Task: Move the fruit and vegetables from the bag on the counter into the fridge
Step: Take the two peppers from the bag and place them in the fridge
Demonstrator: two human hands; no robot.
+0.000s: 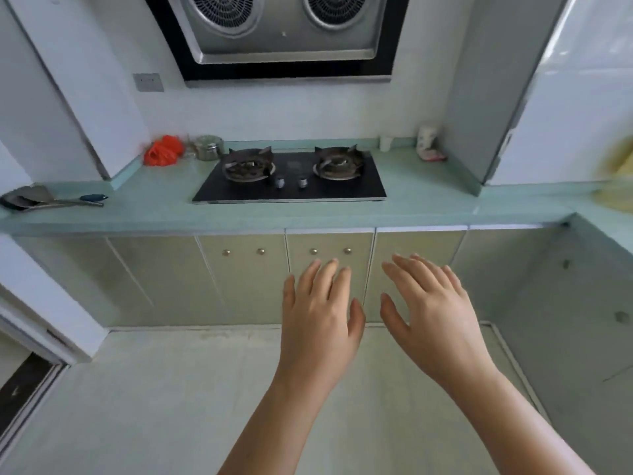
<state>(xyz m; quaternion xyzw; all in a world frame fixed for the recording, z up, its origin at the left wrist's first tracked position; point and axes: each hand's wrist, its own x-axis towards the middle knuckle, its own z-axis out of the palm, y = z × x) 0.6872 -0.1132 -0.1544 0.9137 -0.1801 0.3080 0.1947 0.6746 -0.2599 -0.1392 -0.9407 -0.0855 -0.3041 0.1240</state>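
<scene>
The left hand (320,323) and the right hand (435,320) are bare, with slender fingers (325,281) and short, rounded nails. The left forearm (274,423) and the right forearm (513,423) are likewise bare and slim, right down to the lower edge of the view.

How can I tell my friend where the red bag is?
Find the black gas stove in the green counter. Look left of it, at the back corner. The red bag lies crumpled there, soft and bright beside a shiny metal jar.
</scene>
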